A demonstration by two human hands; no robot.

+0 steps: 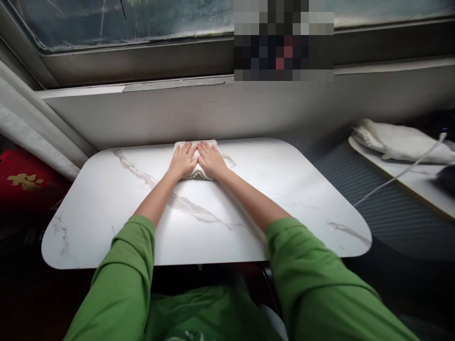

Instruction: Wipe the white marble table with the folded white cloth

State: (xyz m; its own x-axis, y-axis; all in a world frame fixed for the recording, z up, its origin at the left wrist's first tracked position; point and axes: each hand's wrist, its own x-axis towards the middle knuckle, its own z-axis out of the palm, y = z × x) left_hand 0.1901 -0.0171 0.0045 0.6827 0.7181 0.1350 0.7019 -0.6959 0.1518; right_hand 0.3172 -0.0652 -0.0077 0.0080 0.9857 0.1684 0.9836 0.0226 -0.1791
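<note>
A folded white cloth (199, 172) lies flat on the white marble-patterned table (213, 241), close to its far edge by the wall. My left hand (184, 160) rests palm down on the cloth's left part, fingers stretched out and pointing away from me. On the right part, my right hand (211, 160) presses flat in the same way, its fingers extended. The two hands are side by side, with the thumbs almost meeting. Cloth shows at the far side, between the hands and at the near side; the rest is hidden under the palms.
Beyond the table stand a pale wall (159, 116) and a window (142, 23), partly pixelated. A white curtain (31, 113) and a red bag-like item (28, 182) are at left. At right, a white cable (401, 174) runs past a shelf holding a pale bundle (401, 139).
</note>
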